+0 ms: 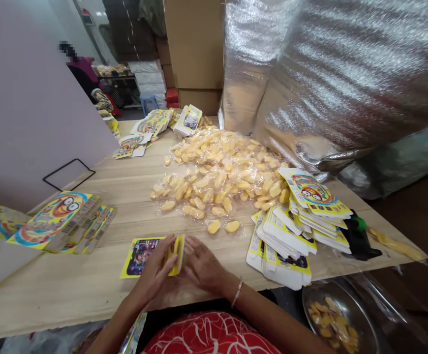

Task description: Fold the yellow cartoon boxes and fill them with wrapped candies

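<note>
A yellow printed cardboard box [135, 260] lies on its broad face on the wooden table, close to the front edge. My left hand [155, 270] is over its right part, with thumb and fingers closed on the box near the yellow end. Against that same end my right hand [206, 265] presses with bent fingers, gripping there from the right. The hands partly hide the box's end, and I cannot tell what is inside. Just beyond them, a heap of individually wrapped yellow pieces [223, 172] spreads over the table, with two pieces [223, 226] lying nearest the box.
Flat printed cartons [284, 236] are stacked at the right, beside a black tape dispenser [363, 238]. Several boxes [62, 221] stand at the left; more cartons [151, 123] lie behind. A metal bowl [341, 319] holds more pieces below. Silver foil-like sheeting [332, 78] rises at the back right.
</note>
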